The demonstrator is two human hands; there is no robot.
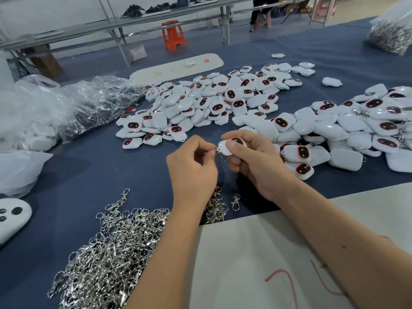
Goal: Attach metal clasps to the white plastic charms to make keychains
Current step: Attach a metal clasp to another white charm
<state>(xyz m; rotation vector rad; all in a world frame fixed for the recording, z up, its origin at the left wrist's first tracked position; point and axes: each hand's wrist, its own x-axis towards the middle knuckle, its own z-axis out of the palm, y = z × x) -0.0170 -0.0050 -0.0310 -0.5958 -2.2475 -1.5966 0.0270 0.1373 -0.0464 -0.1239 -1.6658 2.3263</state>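
Note:
My right hand [252,159] grips a white plastic charm [225,147] with a dark, red-rimmed face, thumb on top. My left hand [192,162] pinches a small metal clasp [215,150] right at the charm's left end; the clasp is mostly hidden by my fingers. A large heap of loose silver clasps [111,248] lies at the lower left, under my left forearm. Many loose white charms [211,101] are piled across the middle of the blue table, and a second pile [347,128], some with clasps attached, lies on the right.
Crumpled clear plastic bags [73,103] lie at the left. A bag of metal parts [392,34] sits far right. A white board [256,253] lies under my forearms, another white board [178,66] lies beyond the charms. An orange stool [172,35] stands behind the table.

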